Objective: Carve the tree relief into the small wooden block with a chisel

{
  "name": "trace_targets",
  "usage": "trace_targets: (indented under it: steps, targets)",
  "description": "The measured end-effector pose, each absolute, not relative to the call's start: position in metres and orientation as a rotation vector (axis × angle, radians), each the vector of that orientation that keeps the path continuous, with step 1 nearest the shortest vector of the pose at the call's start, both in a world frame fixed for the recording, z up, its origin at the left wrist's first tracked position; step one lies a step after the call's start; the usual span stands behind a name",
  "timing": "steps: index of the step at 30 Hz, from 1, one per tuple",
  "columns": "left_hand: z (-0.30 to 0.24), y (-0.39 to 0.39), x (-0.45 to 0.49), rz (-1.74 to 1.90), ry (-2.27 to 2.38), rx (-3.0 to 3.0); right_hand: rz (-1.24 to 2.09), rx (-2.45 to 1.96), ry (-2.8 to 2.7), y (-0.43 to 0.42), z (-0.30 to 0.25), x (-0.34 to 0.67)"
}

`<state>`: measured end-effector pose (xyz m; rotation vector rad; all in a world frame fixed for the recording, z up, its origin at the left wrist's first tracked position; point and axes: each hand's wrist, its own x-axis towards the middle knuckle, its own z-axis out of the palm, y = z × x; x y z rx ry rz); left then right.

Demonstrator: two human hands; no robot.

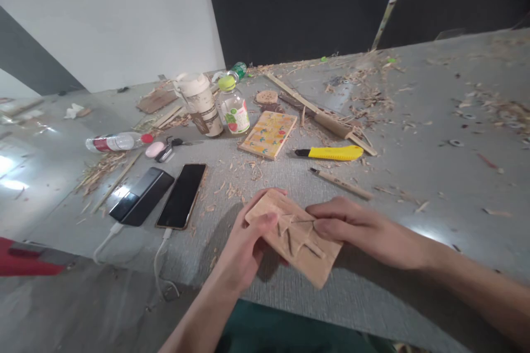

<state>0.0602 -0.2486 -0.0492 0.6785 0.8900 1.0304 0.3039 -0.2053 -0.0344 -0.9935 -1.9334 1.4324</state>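
A flat wooden board (308, 258) with carved lines in its face is held just above the grey table's near edge. My left hand (244, 245) grips its left end, thumb on top and fingers curled beneath. My right hand (356, 226) is closed in a pinch on a thin carving tool (302, 221), whose tip rests on the carved area near the board's middle.
A yellow utility knife (331, 153), a wooden-handled tool (342, 183), a patterned block (269, 133), two bottles (233, 106), a cup (201, 103), a lying water bottle (118, 142) and two charging phones (182, 196) lie on the grey table (434, 176) among wood shavings.
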Motion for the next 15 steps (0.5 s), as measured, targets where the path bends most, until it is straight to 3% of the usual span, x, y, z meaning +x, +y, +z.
trace_targets:
  steps: [4, 10, 15]
  targets:
    - [-0.038, -0.238, 0.042, 0.849, 0.842, 0.793, 1.19, -1.084, -2.095, -0.19, -0.026, 0.318]
    - [-0.025, -0.228, 0.038, 0.798, 0.707, 0.697, 0.455, -1.399, -2.098, -0.152, -0.054, 0.35]
    - [-0.025, -0.222, 0.061, 0.572, 0.474, 0.642, 0.314, -1.392, -2.264, -0.137, -0.083, 0.363]
